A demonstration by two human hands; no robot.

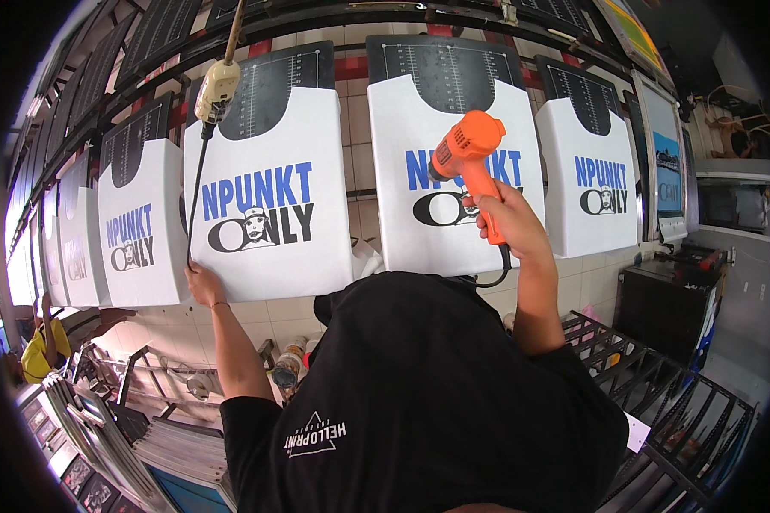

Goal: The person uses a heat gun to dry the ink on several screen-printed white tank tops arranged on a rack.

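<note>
My right hand [515,221] is closed round the handle of an orange heat gun [470,150]. Its nozzle points left, above a white T-shirt [458,244] stretched on a dark board, and hides part of the blue and black print. A black cord hangs from the gun's handle. Over at the left, my left hand [204,284] is at the lower left corner of another printed white T-shirt [269,265]. Its fingers are bent round a black power cord [196,192], which comes down from a cream socket [219,90] hanging overhead.
More white T-shirts with the same print lie on boards to the left [137,278] and right [586,235]. Dark metal rails run behind. Black racks [659,402] stand at lower right, stacked frames [120,445] at lower left. A person in yellow [44,350] is at far left.
</note>
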